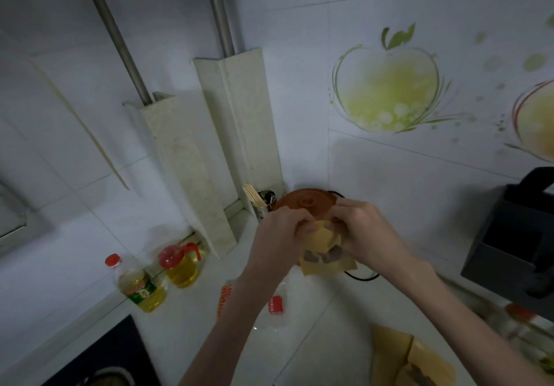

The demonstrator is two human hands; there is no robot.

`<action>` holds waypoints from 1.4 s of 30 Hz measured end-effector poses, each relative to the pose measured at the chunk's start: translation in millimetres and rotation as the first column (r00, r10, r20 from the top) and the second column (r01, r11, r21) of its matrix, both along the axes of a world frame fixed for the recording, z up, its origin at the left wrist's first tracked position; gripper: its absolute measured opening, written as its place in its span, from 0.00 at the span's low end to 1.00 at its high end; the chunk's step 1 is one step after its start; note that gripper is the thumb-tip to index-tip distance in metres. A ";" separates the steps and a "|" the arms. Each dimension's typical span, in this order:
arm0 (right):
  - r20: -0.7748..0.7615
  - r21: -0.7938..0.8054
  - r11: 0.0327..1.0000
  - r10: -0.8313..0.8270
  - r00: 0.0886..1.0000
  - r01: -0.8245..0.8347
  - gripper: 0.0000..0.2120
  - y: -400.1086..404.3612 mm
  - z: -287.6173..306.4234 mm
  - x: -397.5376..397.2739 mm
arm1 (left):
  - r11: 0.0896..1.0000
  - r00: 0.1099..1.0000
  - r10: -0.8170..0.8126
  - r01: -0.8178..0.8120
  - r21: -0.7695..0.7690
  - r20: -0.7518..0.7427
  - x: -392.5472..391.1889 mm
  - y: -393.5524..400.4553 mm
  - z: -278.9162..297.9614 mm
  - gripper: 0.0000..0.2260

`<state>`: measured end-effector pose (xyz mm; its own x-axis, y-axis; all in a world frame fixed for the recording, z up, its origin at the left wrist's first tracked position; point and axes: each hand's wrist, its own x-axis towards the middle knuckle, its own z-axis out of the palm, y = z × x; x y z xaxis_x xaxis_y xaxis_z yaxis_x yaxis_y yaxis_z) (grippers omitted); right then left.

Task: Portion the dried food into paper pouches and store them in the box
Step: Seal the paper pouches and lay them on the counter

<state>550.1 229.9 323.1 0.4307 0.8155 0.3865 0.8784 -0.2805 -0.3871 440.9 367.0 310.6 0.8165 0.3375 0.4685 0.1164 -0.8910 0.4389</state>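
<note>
While both hands meet above the worktop [314, 325], the left hand [280, 235] and right hand [364, 229] pinch the top of a paper pouch [322, 253], fingers curled tight on its mouth, dark dried food [325, 256] showing through its window. More pouches [404, 355] lie near the front edge.

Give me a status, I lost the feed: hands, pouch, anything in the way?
Left hand and right hand both pinching the paper pouch top. Pouch held up, dark dried pieces showing in its window. More pouches lower right. Nothing in the way.
</note>
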 end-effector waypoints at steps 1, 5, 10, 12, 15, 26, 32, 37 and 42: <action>0.017 -0.019 1.000 0.001 1.000 -0.001 0.12 0.6 2.5 -1.4 | 1.000 1.000 -0.006 0.006 0.025 0.005 0.7 -1.2 1.8 0.03; 0.096 -0.058 0.998 0.022 0.995 -0.017 0.13 2.5 9.4 -4.6 | 0.995 0.998 -0.039 0.035 0.098 0.040 1.4 -6.1 8.1 0.02; 0.053 -0.012 0.998 0.059 0.997 -0.059 0.08 0.7 11.6 -1.6 | 0.994 0.997 -0.064 0.061 0.090 0.036 -1.8 -6.6 10.7 0.03; 0.053 -0.009 0.998 0.060 0.997 -0.060 0.08 -0.9 11.0 -1.7 | 0.995 0.998 -0.060 0.058 0.087 0.028 -1.7 -7.4 12.4 0.03; 0.054 0.001 0.998 0.059 0.997 -0.059 0.09 -3.3 9.9 -2.8 | 0.996 0.998 -0.052 0.050 0.072 0.021 -1.5 -10.5 15.5 0.02; 0.038 0.014 0.995 0.095 0.995 -0.096 0.09 -3.9 -2.4 -3.2 | 0.996 0.997 -0.077 0.077 0.053 0.002 -3.6 -15.2 7.4 0.02; -0.010 0.100 0.991 0.095 0.995 -0.093 0.17 -4.8 -9.1 -1.7 | 0.997 0.997 -0.057 0.059 -0.042 0.049 -5.3 -7.0 1.1 0.01; -0.033 0.123 0.989 0.081 0.996 -0.076 0.08 -10.3 -15.0 2.2 | 0.999 1.000 -0.023 0.023 -0.030 0.016 -10.5 -3.6 -7.0 0.01; -0.046 0.108 0.990 0.095 0.994 -0.089 0.08 -15.0 -19.6 2.8 | 1.000 1.000 -0.026 0.026 -0.014 -0.005 -14.5 -6.2 -9.6 0.01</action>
